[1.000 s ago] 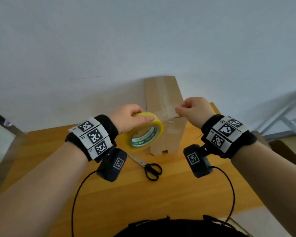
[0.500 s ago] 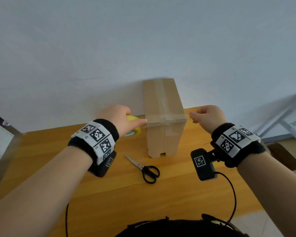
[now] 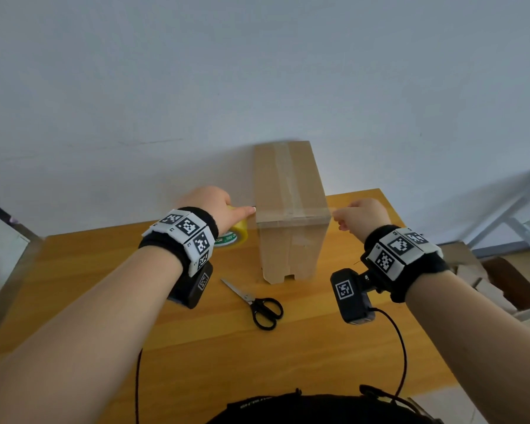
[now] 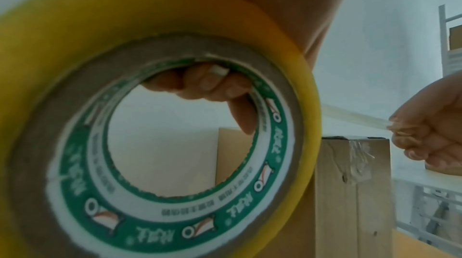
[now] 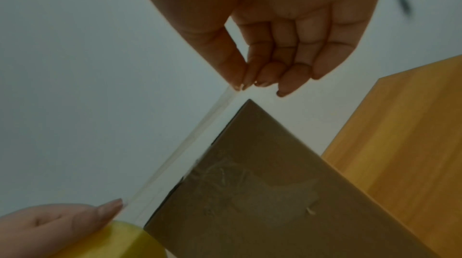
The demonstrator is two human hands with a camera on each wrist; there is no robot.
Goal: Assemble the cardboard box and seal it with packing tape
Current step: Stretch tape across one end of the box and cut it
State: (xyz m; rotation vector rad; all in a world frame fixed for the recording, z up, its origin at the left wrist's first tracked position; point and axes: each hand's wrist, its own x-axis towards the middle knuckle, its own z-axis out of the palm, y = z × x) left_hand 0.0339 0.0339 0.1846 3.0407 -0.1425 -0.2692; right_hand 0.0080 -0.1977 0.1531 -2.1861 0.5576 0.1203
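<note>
1. Pale blue-grey wall [image 3: 257, 71] is filling the background, and a wooden table [image 3: 288, 347] is spreading across the lower part of the head view.
2. Standing upright near the table's far edge, at twelve o'clock from the person, is a tall cardboard box [image 3: 291, 240]; clear tape is already running lengthwise along its closed top.
3. At nine o'clock from the box, the left hand [image 3: 218, 206] is gripping a yellow roll of packing tape [image 3: 234, 237], fingers hooked through the green-and-white core, forefinger pointing at the box's top edge.
4. At three o'clock from the box, the right hand [image 3: 361, 215] is pinching the free end of a clear tape strip [image 5: 190, 147] between thumb and fingertips.
5. That strip is stretching from roll to right hand across the box top's near edge; both wrist views show it hanging just above the cardboard, and whether it is touching anywhere cannot be told.
6. Black-handled scissors [image 3: 254, 301] are lying on the table at six o'clock from the box, between the two forearms, blades closed.
7. Whether the box is holding anything cannot be told, since its top is shut.
</note>
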